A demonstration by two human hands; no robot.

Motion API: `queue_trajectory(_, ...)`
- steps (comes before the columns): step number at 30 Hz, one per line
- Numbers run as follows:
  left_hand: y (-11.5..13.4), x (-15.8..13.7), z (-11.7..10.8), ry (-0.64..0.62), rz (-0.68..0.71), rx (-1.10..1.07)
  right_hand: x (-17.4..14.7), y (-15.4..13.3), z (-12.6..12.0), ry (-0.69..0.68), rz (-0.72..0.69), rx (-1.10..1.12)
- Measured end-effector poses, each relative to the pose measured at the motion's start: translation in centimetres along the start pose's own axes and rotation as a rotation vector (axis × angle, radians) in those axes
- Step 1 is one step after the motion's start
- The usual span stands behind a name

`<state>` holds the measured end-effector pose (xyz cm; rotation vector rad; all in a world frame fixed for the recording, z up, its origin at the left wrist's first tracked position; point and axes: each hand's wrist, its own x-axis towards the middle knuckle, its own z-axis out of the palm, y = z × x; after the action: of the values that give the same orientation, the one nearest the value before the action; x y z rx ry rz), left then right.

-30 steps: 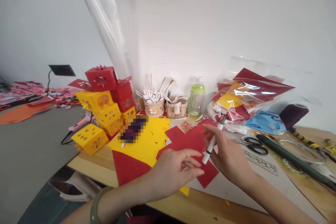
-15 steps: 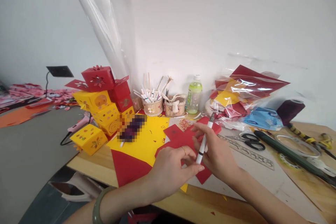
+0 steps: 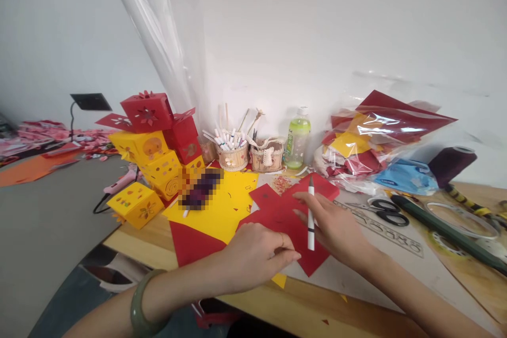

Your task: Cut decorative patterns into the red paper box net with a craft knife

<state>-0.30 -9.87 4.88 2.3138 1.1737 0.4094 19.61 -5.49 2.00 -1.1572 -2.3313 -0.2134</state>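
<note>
My right hand (image 3: 336,227) grips a white pen-like tool (image 3: 311,232) with a black band and a pointed grey tip. It stands nearly upright, tip away from me, against my fingers. My left hand (image 3: 263,256), with a thin ring and a green bangle (image 3: 138,301) on the wrist, hovers just left of the tool without touching it. Its fingers are loosely bent, and nothing shows between thumb and fingers. Beneath both hands lies red cut paper (image 3: 277,222), partly covered by them. A yellow sheet (image 3: 219,222) with small scraps spreads to its left.
Red and yellow cut-out boxes (image 3: 146,113) are stacked at left. Behind stand a cup of markers (image 3: 233,158), a lace-trimmed cup (image 3: 267,158) and a green bottle (image 3: 298,140). At right are scissors (image 3: 388,211), a stencil strip (image 3: 390,232) and a plastic bag of paper (image 3: 368,132).
My left hand has come off the lower end of the pen-like tool and is now apart from it. The tool has turned more upright in my right hand. The view has shifted slightly.
</note>
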Motion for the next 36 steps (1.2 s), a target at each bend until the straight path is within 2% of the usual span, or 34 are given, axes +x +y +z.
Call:
queue_trajectory(3,-1.3,0.2,-1.2,-0.029,0.015,0.065,-0.8,1.7,0.4,-0.058,0.040,-0.002)
queue_trajectory(5,-2.6,0.5,-2.8,0.005,-0.008,0.129,-1.4,2.7,0.5,-0.095,0.055,0.002)
queue_trajectory(11,-7.2,3.0,-9.8,0.332,-0.220,0.302,-2.5,4.2,0.6,-0.125,0.096,0.046)
queue_trajectory(14,-8.7,4.8,-12.7,0.424,-0.285,0.376,-2.7,4.3,0.5,-0.104,0.117,0.085)
queue_trajectory(17,-9.6,6.5,-14.6,0.464,-0.315,0.464,-3.0,4.4,0.3,-0.079,0.114,0.124)
queue_trajectory(25,-10.6,10.8,-15.7,0.344,-0.326,0.576,-3.6,4.3,-0.5,-0.030,0.098,0.134)
queue_trajectory(31,-12.0,14.4,-14.7,0.269,-0.401,0.609,-3.8,4.0,-0.3,-0.044,0.060,0.127)
queue_trajectory(36,-13.1,15.9,-13.9,0.278,-0.497,0.622,-3.9,4.2,-0.3,-0.057,0.050,0.110)
